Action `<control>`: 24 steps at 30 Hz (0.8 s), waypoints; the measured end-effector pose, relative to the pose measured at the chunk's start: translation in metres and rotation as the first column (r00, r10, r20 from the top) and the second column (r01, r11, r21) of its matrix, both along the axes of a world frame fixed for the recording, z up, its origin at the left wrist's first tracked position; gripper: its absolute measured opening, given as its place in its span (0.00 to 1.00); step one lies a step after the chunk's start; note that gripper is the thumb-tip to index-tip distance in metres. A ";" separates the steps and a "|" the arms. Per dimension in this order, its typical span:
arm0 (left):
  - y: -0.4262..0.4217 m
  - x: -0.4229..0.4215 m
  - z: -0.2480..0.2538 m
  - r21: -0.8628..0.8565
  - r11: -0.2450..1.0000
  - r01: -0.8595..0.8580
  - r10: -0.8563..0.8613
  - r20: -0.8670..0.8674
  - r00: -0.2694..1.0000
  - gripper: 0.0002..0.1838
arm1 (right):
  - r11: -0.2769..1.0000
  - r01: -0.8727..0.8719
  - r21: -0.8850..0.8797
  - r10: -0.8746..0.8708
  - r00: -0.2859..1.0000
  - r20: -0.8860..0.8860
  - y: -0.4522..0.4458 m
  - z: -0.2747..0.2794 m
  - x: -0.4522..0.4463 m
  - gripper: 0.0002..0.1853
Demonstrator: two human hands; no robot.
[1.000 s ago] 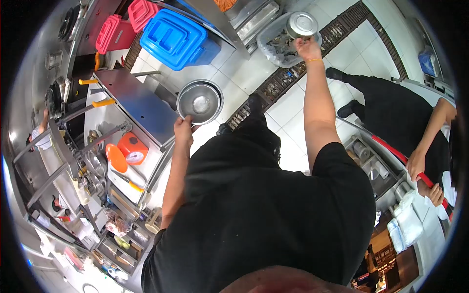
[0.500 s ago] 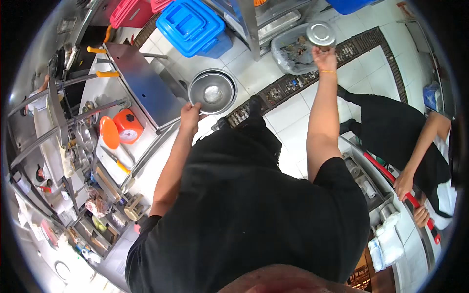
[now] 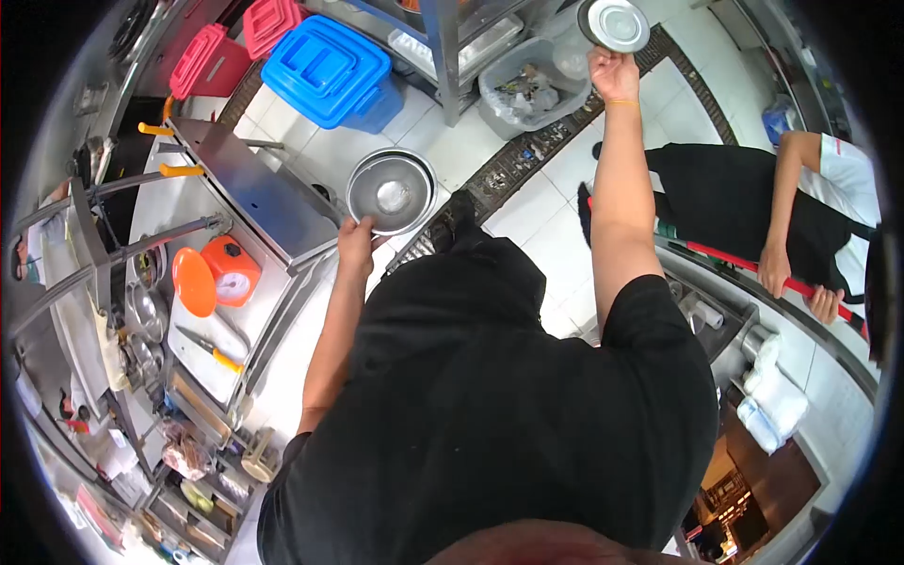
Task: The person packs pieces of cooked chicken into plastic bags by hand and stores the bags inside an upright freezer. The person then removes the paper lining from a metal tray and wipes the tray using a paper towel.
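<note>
My left hand [image 3: 356,245] is closed on the near rim of a metal mixing bowl [image 3: 369,193], held low over the floor. A second rim shows around it, so another bowl seems nested with it. The bowl's centre is bright with reflected light. My right arm is stretched forward, and my right hand [image 3: 614,75] grips the edge of a round silver metal dish [image 3: 617,25]; whether it is a lid or a shallow bowl I cannot tell. That dish is beside and partly above a grey bin [image 3: 565,106] lined with clear plastic and holding scraps.
A blue lidded tub [image 3: 330,66] and red tubs [image 3: 202,61] stand ahead. On the left counter are an orange scale [image 3: 231,271] and a knife [image 3: 212,348]. A drain grate [image 3: 513,165] crosses the floor. At right a co-worker [image 3: 716,193] holds a red pole [image 3: 744,265].
My right hand has moved forward with the round dish, which is now tilted differently. The bowl stays in my left hand. My view has shifted, and the co-worker's red pole has changed position.
</note>
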State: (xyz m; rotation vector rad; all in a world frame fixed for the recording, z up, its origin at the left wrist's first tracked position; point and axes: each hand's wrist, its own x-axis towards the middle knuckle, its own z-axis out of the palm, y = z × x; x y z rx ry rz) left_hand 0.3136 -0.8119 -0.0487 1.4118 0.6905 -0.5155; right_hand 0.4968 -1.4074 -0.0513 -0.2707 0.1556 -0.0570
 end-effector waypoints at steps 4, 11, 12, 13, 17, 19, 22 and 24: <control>0.010 -0.023 -0.002 -0.071 0.997 -0.005 0.004 -0.005 1.000 0.09 | 0.993 -0.121 -0.007 0.120 0.973 0.199 -0.006 0.038 0.008 0.25; 0.002 -0.023 -0.033 -0.035 0.994 0.101 -0.101 -0.014 0.995 0.09 | 0.948 0.259 -0.185 -0.258 0.966 0.028 -0.022 0.070 0.032 0.18; -0.004 -0.023 -0.035 -0.045 0.994 0.103 -0.104 -0.013 0.995 0.09 | 0.937 0.282 -0.207 -0.283 0.959 0.029 -0.030 0.062 0.035 0.16; -0.011 -0.018 -0.033 -0.027 0.992 0.120 -0.121 -0.043 0.992 0.09 | 0.946 0.241 -0.215 -0.240 0.970 0.034 -0.023 0.073 0.026 0.15; -0.063 0.010 -0.039 -0.067 0.979 0.191 -0.189 0.033 0.981 0.10 | 0.967 0.057 -0.247 -0.043 0.997 0.060 -0.027 0.066 -0.007 0.12; -0.106 0.030 -0.030 -0.064 0.974 0.217 -0.214 0.052 0.975 0.10 | 0.883 0.067 -0.466 -0.132 0.985 -0.110 -0.023 0.078 -0.027 0.09; -0.190 0.069 -0.020 -0.006 0.957 0.289 -0.288 0.058 0.956 0.11 | 0.635 -0.089 -0.767 -0.083 0.980 -0.183 -0.043 0.079 -0.052 0.10; -0.256 0.098 -0.018 0.053 0.930 0.363 -0.366 0.050 0.929 0.12 | 0.111 -0.188 -0.976 -0.138 0.970 -0.202 -0.039 0.098 -0.066 0.10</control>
